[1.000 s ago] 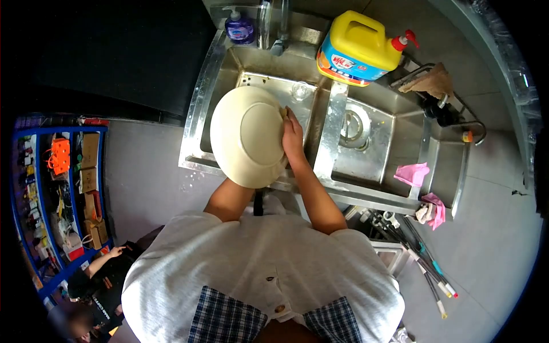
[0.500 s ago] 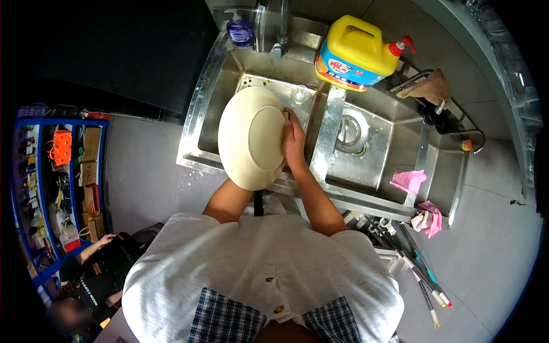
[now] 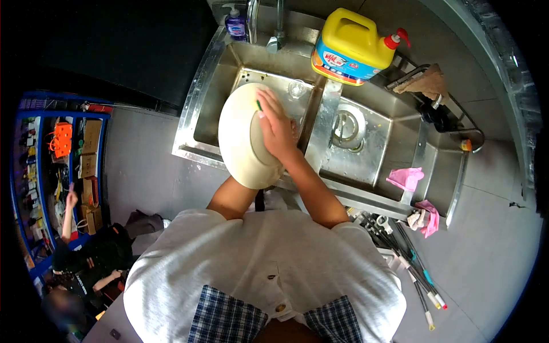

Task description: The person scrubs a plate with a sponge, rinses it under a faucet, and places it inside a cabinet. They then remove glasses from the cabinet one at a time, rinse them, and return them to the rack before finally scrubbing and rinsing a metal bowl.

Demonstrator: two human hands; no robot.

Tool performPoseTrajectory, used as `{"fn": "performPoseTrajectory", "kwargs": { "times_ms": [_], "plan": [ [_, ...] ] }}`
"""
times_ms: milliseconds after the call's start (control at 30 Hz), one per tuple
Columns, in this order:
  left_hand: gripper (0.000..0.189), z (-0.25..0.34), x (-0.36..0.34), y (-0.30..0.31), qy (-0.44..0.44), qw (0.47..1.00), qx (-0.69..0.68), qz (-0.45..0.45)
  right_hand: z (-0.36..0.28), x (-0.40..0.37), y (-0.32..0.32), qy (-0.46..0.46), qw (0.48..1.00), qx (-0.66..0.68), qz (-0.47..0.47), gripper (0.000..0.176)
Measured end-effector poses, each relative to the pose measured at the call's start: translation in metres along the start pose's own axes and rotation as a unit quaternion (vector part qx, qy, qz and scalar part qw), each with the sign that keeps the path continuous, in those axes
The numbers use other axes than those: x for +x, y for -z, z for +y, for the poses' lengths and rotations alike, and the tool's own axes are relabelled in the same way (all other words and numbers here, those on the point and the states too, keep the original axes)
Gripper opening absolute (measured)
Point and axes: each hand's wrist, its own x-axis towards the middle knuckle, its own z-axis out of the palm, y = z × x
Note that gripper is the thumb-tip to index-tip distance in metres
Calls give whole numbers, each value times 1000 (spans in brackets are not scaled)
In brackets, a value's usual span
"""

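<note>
A cream-coloured plate [image 3: 237, 134] is held tilted over the left sink basin, with its underside facing me. My left forearm [image 3: 231, 198] reaches up beneath it. The plate hides most of my left hand, which supports it from behind. My right hand [image 3: 277, 128] lies across the underside near the foot ring, fingers pointing toward the far edge. A small green edge, apparently of a scouring pad [image 3: 259, 105], shows between its thumb and fingers; the rest of that pad is covered.
The steel sink [image 3: 200, 150] has a faucet [image 3: 275, 41] at the back. A purple soap bottle [image 3: 235, 24] and a yellow detergent jug [image 3: 351, 48] stand there. Pink gloves [image 3: 406, 179] hang at right. Poles [image 3: 420, 274] lie below. Another person [image 3: 94, 260] is near shelves.
My right hand has moved from the plate's right rim onto its underside, and a green edge now shows. The plate stays nearly in place. The other person's arm has risen toward the shelves.
</note>
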Motion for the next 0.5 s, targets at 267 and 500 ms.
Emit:
{"fn": "performPoseTrajectory", "kwargs": {
  "times_ms": [267,500],
  "plan": [
    [38,-7,-4,-3,5,1000,-7,3,27,-59,21,-25,995,-89,-39,55],
    [38,-17,-1,-9,13,1000,-21,-1,8,7,19,-57,995,74,27,53]
  ]
}}
